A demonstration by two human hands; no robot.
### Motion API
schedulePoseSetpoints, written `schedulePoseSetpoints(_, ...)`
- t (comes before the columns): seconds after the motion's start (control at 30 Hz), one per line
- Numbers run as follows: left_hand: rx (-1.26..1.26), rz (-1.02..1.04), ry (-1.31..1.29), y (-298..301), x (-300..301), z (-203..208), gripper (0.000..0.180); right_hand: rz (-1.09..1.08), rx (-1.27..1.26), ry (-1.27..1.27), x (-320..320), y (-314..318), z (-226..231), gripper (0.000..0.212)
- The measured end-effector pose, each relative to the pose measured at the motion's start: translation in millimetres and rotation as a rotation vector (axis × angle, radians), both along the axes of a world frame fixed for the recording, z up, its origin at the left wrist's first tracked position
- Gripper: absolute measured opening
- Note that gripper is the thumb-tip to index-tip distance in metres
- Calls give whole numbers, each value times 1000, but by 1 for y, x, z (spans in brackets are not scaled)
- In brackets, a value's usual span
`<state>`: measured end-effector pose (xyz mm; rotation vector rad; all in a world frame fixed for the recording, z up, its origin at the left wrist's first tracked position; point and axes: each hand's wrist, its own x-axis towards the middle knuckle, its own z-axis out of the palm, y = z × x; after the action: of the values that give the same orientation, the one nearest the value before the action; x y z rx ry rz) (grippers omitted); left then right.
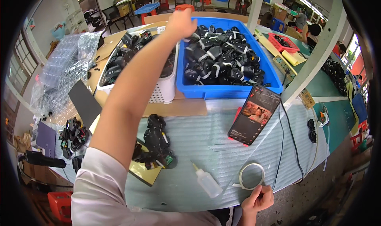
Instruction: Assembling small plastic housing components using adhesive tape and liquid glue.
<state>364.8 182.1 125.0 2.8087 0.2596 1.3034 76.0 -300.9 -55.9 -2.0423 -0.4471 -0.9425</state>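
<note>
My left arm stretches across the bench, and my left hand [182, 24] is at the far left corner of a blue bin [230, 91]. Its fingertips point away from me and are hidden, so whether they hold anything does not show. Inside the bin lie many small black devices [216, 53] wrapped with white bands. Low at the front edge, my right hand [258, 199] is closed, thumb against curled fingers, right by a roll of white strip [241, 174]. What it pinches, if anything, I cannot make out. A squeeze bottle [208, 184] with a thin nozzle lies left of the roll.
A white perforated basket [163, 90] of black parts stands left of the bin. A phone [254, 115] showing a picture leans in a red holder, cables beside it. Black parts [155, 136] lie near a yellow board [149, 176]. A white post [313, 63] rises at right.
</note>
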Motion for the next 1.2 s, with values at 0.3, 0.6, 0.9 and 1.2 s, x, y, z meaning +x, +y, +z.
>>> schedulePoseSetpoints(0.3,363,-301,715,-83,-253,11,27,-12,72,-44,2,-3,-9,25)
schedulePoseSetpoints(0.6,49,-285,612,-125,-385,-37,38,19,66,33,0,-2,-2,24)
schedulePoseSetpoints(0.9,-431,-377,-40,-171,-430,-96,18,388,-169,-24,-42,39,33,32)
schedulePoseSetpoints(1.2,139,-471,530,-144,-385,-56,25,351,-429,129,-28,72,35,50)
